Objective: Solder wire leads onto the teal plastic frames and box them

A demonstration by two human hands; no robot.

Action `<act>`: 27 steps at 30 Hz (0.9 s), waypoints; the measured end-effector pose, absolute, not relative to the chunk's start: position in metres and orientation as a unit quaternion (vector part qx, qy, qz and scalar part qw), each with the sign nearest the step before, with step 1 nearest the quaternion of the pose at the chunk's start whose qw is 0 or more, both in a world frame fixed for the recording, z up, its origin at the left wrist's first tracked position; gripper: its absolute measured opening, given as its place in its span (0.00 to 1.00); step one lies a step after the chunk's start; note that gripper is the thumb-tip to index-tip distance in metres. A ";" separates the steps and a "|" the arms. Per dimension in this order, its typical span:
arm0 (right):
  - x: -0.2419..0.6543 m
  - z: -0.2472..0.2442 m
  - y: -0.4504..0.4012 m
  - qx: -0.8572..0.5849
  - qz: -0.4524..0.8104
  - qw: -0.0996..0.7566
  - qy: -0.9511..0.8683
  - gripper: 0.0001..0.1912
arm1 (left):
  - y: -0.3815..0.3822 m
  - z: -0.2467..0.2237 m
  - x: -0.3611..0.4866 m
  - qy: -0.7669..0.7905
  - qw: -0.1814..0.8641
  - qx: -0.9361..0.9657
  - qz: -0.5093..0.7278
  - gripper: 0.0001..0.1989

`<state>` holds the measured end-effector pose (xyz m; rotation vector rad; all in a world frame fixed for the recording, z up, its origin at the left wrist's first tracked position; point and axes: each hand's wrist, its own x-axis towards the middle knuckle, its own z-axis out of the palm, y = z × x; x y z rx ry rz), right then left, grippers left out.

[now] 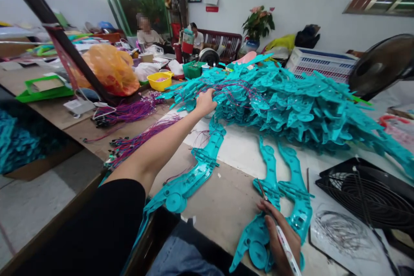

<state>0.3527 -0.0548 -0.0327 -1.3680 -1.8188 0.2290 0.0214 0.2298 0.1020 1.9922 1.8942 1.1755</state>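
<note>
My left hand (206,102) reaches forward to the near edge of a pile of teal plastic parts (284,99). Its fingers are curled in at thin red and purple wires (233,87) draped over the pile; the fingertips are partly hidden. In my right hand (281,235) is a slim white pen-shaped soldering iron (284,248), its dark tip over a teal gun-shaped shell (270,181) lying on the table. A second such shell (299,207) lies beside it on the right. Below my left forearm, another teal shell (207,155) extends to the table's front edge.
Bundles of wires (136,140) lie left of my forearm. A black fan (365,189) and a white tray with tangled thin wire (343,233) are at right. Behind stand a yellow basket (160,81) and an orange bag (108,69). Two people sit at the back.
</note>
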 end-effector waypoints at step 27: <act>0.349 -0.033 -0.076 -0.511 0.135 0.571 -0.628 0.15 | 0.205 0.302 0.178 0.353 0.408 0.659 0.524 0.11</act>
